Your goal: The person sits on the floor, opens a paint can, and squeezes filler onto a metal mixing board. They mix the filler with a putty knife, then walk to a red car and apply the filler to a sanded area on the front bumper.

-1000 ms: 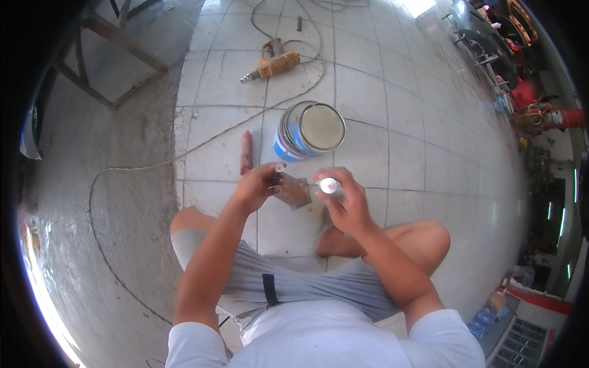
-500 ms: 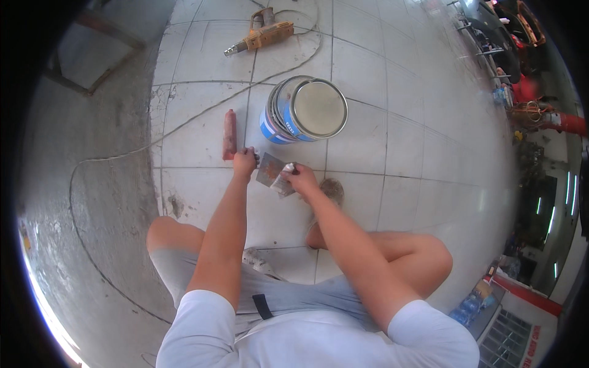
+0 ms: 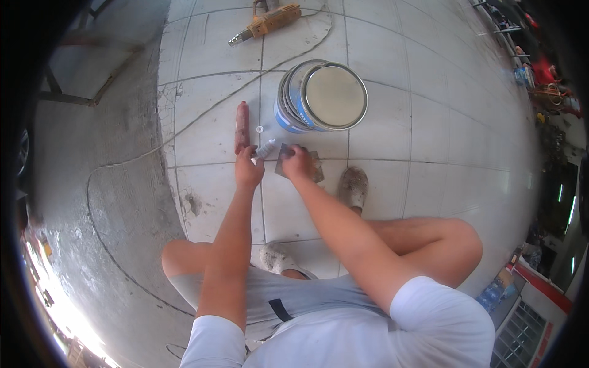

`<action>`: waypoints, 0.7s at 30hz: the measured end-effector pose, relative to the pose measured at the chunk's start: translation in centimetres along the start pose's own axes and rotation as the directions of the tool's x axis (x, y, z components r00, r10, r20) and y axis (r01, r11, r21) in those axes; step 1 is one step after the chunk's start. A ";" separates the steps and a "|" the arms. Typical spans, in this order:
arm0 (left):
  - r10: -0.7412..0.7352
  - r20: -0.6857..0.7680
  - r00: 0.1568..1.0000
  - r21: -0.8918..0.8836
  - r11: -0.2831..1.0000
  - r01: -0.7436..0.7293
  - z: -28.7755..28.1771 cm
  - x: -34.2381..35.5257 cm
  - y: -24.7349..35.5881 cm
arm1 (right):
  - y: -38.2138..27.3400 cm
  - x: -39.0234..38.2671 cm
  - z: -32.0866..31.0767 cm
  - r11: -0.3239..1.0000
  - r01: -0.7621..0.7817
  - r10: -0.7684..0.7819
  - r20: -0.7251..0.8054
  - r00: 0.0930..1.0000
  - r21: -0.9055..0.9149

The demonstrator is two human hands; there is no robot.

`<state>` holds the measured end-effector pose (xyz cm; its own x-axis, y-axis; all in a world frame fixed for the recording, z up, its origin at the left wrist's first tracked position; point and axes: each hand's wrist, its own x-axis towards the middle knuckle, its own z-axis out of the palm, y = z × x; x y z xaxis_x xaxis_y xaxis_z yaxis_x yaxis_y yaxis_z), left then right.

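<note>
Open tiled floor (image 3: 399, 129) to the right of the hands, bare as far as the shoe (image 3: 354, 187). Ahead, blocked by the lidded paint can (image 3: 322, 97), just beyond the right hand (image 3: 296, 164). On the left, hemmed by the red tube (image 3: 242, 126), close to the left hand (image 3: 248, 172), with a small white cap (image 3: 260, 129) between tube and can. Farther ahead, a cable (image 3: 202, 113) crossing the tiles and a yellow drill (image 3: 265, 21), well apart.

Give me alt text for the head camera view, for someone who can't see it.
A person crouched on a tiled floor holds a small white tube in the left hand, while the right hand presses on a flat grey scraper. A lidded paint can, a reddish cartridge and a yellow power tool lie ahead.
</note>
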<state>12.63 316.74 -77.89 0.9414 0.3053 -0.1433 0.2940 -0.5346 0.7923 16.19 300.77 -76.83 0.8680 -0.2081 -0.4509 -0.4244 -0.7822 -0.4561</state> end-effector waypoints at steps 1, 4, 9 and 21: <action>0.016 -0.053 0.998 0.055 0.998 -0.013 -0.4 -0.7 -0.2 | -0.1 -1.4 -0.9 0.993 0.046 -0.052 -0.057 0.997 -0.111; 0.051 -0.186 0.981 0.154 0.988 -0.022 -0.8 -2.5 1.3 | 0.8 -3.4 -3.7 0.941 0.081 -0.125 -0.114 0.986 -0.328; -0.416 -0.339 0.844 -0.083 0.907 0.414 2.2 -5.6 2.8 | -0.3 -3.3 -5.9 0.918 -0.156 0.187 0.053 0.981 -0.365; -0.477 0.423 0.771 -0.517 0.571 0.637 2.4 -9.5 7.2 | 9.5 -6.1 -8.2 0.724 -0.515 0.019 0.734 0.679 0.458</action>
<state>6.21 308.08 -72.25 0.6552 0.1567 -0.7390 0.6824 0.2968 0.6680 8.97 289.79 -72.08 0.3922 0.2742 -0.8781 -0.8728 -0.1906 -0.4494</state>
